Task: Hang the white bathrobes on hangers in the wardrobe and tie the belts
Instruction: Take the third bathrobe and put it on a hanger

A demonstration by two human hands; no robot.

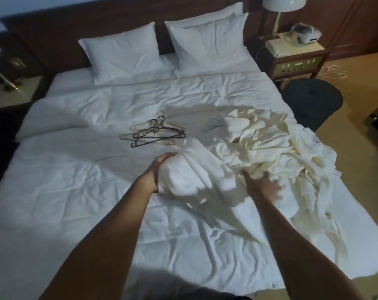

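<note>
Bathrobe (190, 169) gripped by left hand (156, 172); right hand (259, 187) blurred, apparently open; hangers (155, 134) beside.

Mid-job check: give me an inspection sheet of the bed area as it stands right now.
Surface: bed, white rumpled duvet, two pillows at the headboard.
Job's things: heap of bathrobes on the bed's right side; one robe lifted from it; hangers, dark and pale, piled mid-bed. No wardrobe in view.
Clutter: nothing seen on the bed beyond these.
Grippers: left hand grips the lifted robe; right hand reaches into the cloth, blurred, grip unclear.
Cables: thin cords on the floor by the nightstand.
Surroundings: nightstand with lamp; dark chair beside the bed; a second lamp at far left.
</note>
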